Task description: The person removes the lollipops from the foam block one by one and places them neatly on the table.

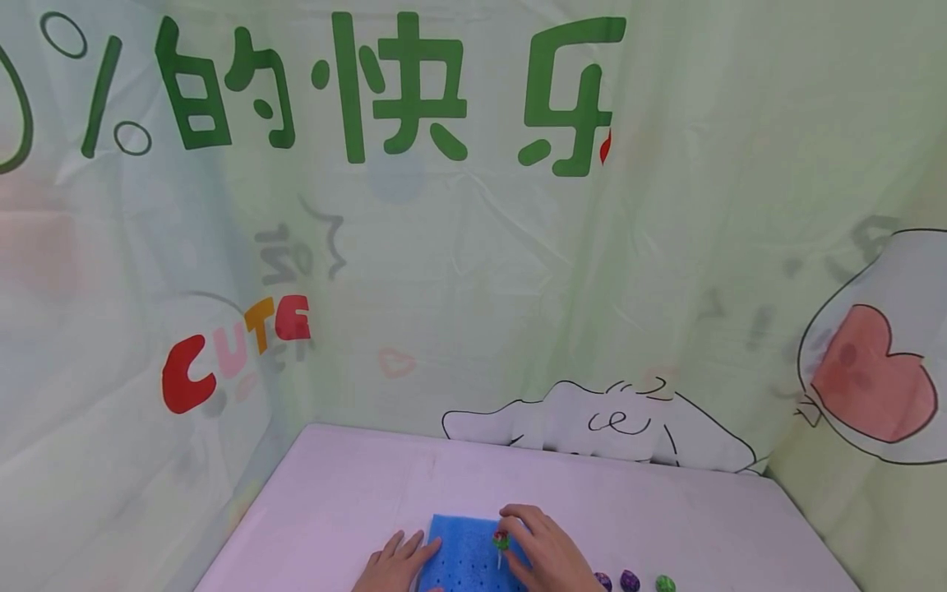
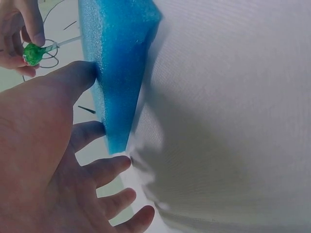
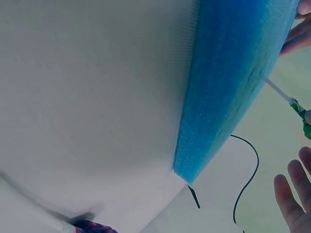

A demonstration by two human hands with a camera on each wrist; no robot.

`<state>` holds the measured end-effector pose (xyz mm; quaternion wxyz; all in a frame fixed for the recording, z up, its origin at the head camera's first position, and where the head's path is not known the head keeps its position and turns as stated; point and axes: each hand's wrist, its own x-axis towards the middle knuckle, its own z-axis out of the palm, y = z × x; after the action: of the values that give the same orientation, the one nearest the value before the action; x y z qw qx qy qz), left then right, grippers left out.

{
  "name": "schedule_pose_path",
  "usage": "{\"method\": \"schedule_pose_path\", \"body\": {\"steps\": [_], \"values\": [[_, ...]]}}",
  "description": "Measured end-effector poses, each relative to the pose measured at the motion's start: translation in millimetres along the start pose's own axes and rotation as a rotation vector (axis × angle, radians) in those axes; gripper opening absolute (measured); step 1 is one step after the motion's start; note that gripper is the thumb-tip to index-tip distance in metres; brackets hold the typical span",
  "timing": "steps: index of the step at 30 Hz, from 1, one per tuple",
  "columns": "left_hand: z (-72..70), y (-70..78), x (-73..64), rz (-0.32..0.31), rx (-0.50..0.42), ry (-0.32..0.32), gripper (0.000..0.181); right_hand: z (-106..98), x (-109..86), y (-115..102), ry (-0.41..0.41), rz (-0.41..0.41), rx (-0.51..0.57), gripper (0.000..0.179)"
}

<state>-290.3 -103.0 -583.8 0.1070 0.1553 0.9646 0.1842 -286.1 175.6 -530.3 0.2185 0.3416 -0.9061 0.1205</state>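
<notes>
A blue foam block [image 1: 464, 549] dotted with small holes lies at the front of the table. My left hand [image 1: 395, 566] rests against its left side, fingers spread, with the thumb and a finger touching the foam in the left wrist view. Over the right part of the block, my right hand [image 1: 555, 555] pinches a lollipop [image 1: 501, 540] by its green and red wrapped head. Its white stick [image 3: 278, 89] points down and meets the top of the foam; whether the tip is inside a hole I cannot tell.
Right of the block lie two purple-wrapped lollipops [image 1: 630, 580] and a green-wrapped one [image 1: 665, 584], cut off by the frame's lower edge. The pale pink table [image 1: 355, 485] ends at printed cloth curtains [image 1: 444, 288] behind and at both sides.
</notes>
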Motion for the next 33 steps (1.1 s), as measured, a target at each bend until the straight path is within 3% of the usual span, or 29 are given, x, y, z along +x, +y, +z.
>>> {"method": "schedule_pose_path", "body": {"steps": [6, 11, 14, 17, 21, 23, 27, 30, 33], "values": [[2.4, -2.3, 1.0, 0.001, 0.016, 0.006, 0.083, -2, 1.2, 3, -0.038, 0.026, -0.010, 0.028], [2.4, -0.7, 0.5, -0.003, 0.023, 0.002, 0.081, -4, 1.3, 2, -0.016, 0.024, -0.021, 0.031], [1.9, -0.1, 0.7, -0.006, 0.022, -0.001, 0.081, -11, 2.8, -1, -0.021, 0.060, 0.023, 0.032], [1.9, -0.7, 1.4, -0.003, 0.019, -0.002, 0.081, -18, 5.6, -2, -0.126, 0.163, 0.169, 0.030], [2.8, -2.6, 1.2, 0.002, 0.017, -0.003, 0.080, -23, 9.7, 2, -0.361, 0.358, 0.543, 0.025], [3.6, -3.7, 1.0, 0.004, 0.020, -0.003, 0.079, -21, 9.6, 6, -0.441, 0.412, 0.723, 0.022], [4.9, -4.9, 2.2, 0.001, 0.017, -0.009, 0.081, -13, 4.0, 11, -0.496, 0.359, 0.959, 0.018], [4.9, -4.6, 3.0, -0.005, 0.011, -0.015, 0.083, -10, 0.0, 13, -0.499, 0.291, 1.052, 0.017], [4.2, -3.8, 3.5, -0.009, 0.005, -0.020, 0.083, -12, -0.7, 12, -0.512, 0.288, 1.087, 0.018]]}}
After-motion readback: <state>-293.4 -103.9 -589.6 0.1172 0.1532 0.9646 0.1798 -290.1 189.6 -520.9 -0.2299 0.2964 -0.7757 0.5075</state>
